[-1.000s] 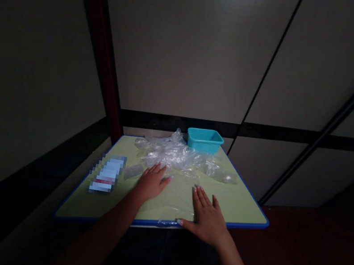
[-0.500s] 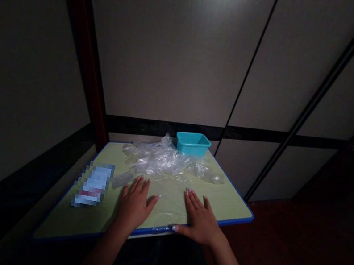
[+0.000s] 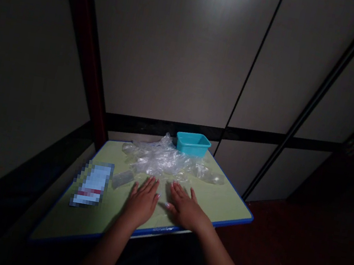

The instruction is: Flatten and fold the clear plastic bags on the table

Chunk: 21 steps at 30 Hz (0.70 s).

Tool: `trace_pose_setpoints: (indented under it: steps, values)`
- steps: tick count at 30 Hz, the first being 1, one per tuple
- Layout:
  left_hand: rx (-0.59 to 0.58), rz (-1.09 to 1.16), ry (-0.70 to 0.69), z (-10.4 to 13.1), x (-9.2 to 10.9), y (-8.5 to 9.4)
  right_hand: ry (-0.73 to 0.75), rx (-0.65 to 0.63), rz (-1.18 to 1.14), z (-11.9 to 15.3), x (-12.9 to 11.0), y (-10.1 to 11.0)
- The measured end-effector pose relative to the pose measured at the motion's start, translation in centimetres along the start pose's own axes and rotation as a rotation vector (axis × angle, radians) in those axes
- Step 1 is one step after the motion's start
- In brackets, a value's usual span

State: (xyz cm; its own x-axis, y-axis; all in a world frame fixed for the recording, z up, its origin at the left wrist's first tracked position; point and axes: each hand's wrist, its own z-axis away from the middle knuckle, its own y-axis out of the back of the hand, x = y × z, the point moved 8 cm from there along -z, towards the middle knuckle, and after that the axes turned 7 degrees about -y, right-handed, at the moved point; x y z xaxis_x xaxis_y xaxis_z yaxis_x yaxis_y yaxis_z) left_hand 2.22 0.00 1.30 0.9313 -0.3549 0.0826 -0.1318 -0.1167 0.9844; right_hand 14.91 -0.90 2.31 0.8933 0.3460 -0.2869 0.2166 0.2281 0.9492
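My left hand (image 3: 142, 200) and my right hand (image 3: 186, 208) lie flat, palms down and fingers spread, side by side on a thin clear plastic sheet (image 3: 163, 214) that drapes over the front edge of a pale green table (image 3: 226, 202) with a blue rim. Neither hand grips anything. Just beyond my fingertips sits a crumpled heap of clear plastic bags (image 3: 162, 159). A small clear piece of plastic (image 3: 122, 178) lies left of my left hand.
A turquoise plastic tub (image 3: 193, 143) stands at the table's far edge against the grey panelled wall. A flat white packet (image 3: 92, 184) lies at the table's left. Dark reddish floor shows to the right.
My right hand has slid left and forward, away from the table's front edge, and now lies close beside my left hand. My left hand has shifted slightly.
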Motion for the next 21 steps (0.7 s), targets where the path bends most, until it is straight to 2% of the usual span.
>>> trace_pose_setpoints:
  steps: [2, 4, 7, 12, 17, 21]
  values:
    - [-0.045, 0.025, -0.039, 0.0, 0.2, -0.6, 0.072, -0.02, -0.022, -1.1, -1.2, -0.2]
    - [-0.071, 0.043, -0.049, 0.0, 0.1, -1.0, 0.087, -0.059, -0.029, -1.9, -1.2, -0.7]
    - [-0.077, 0.058, -0.029, -0.1, -0.2, -1.3, 0.004, -0.042, 0.026, -2.5, 1.1, -1.0]
    - [-0.091, 0.095, 0.016, -0.1, -0.5, -1.5, -0.116, 0.035, 0.079, -2.5, 5.1, -0.2]
    - [-0.101, 0.112, 0.014, 0.0, -0.3, -1.3, -0.195, 0.084, 0.117, -2.0, 6.2, 0.3]
    - [-0.096, 0.104, 0.012, 0.1, -0.3, -1.2, -0.231, 0.163, 0.161, -1.0, 5.8, -0.1]
